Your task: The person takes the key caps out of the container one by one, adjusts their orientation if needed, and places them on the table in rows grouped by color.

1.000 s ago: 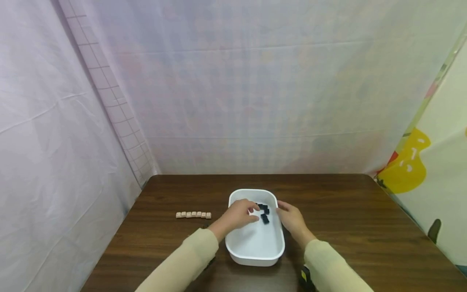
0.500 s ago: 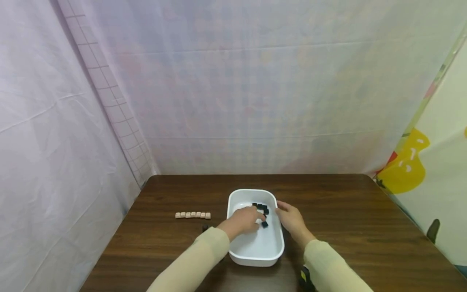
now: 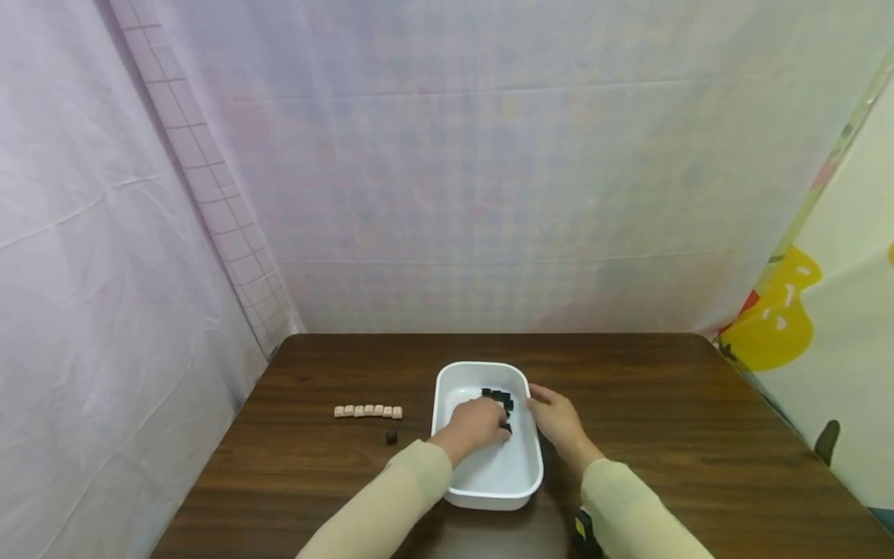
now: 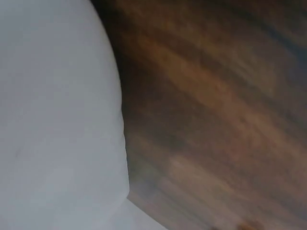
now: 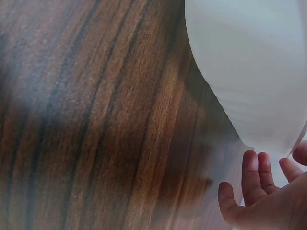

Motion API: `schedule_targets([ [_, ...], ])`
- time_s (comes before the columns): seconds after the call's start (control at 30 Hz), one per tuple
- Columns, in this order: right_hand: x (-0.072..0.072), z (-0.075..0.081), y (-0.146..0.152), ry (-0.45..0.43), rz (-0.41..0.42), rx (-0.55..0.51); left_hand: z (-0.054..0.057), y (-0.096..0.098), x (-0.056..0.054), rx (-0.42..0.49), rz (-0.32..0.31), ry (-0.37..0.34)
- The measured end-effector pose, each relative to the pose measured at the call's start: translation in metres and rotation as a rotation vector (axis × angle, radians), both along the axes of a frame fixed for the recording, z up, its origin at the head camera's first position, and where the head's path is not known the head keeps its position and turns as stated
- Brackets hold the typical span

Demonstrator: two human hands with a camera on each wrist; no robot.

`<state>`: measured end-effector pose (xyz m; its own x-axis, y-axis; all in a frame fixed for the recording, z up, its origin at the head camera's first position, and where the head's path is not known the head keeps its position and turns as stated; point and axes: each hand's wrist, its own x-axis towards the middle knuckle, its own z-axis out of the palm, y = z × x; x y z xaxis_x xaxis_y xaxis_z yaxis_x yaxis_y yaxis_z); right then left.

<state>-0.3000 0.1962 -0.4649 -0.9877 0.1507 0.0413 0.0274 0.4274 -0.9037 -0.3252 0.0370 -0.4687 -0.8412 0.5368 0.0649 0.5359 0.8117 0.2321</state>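
A white rectangular basin (image 3: 489, 473) stands in front of me, with several small black keycaps (image 3: 504, 397) towards its far right end. My left hand (image 3: 476, 423) reaches down inside it, fingers curled, and pinches a black keycap (image 3: 507, 428) between thumb and fingertips; the fingers partly cover the keycaps around it. My right hand (image 3: 559, 423) rests against the basin's right side near the rim. In the right wrist view its fingers (image 5: 251, 175) are fairly straight, tips at the white wall. The left wrist view holds just the basin's outer wall (image 4: 57, 115) and wood.
Left of the basin, several cream keycaps (image 3: 369, 411) lie in a row on the brown wooden table (image 3: 649, 404). One black keycap (image 3: 392, 438) sits just below the row's right end. Pale curtains (image 3: 489, 194) hang behind the table.
My left hand has lowered into the basin, shifted slightly right and closed its fingers at the black keycaps. The single black keycap on the table came into view. My right hand stayed put.
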Motion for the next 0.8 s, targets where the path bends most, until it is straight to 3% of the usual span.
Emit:
schedule_targets([
  [0.07,0.0,0.0,-0.001,-0.001,-0.001,0.004,-0.001,-0.001,0.0,0.042,-0.013,-0.002],
  [0.17,0.0,0.0,-0.001,-0.002,-0.005,0.007,0.001,-0.004,0.0,0.177,-0.005,-0.023],
  [0.3,0.001,0.001,-0.001,-0.005,-0.009,0.01,0.004,-0.009,-0.001,0.414,0.033,-0.117],
  [0.4,0.001,0.002,-0.001,-0.012,-0.005,0.017,0.006,-0.015,-0.002,0.527,0.056,-0.176],
  [0.8,-0.001,0.002,-0.001,-0.04,-0.002,0.024,0.013,-0.03,-0.005,0.601,0.007,-0.149],
])
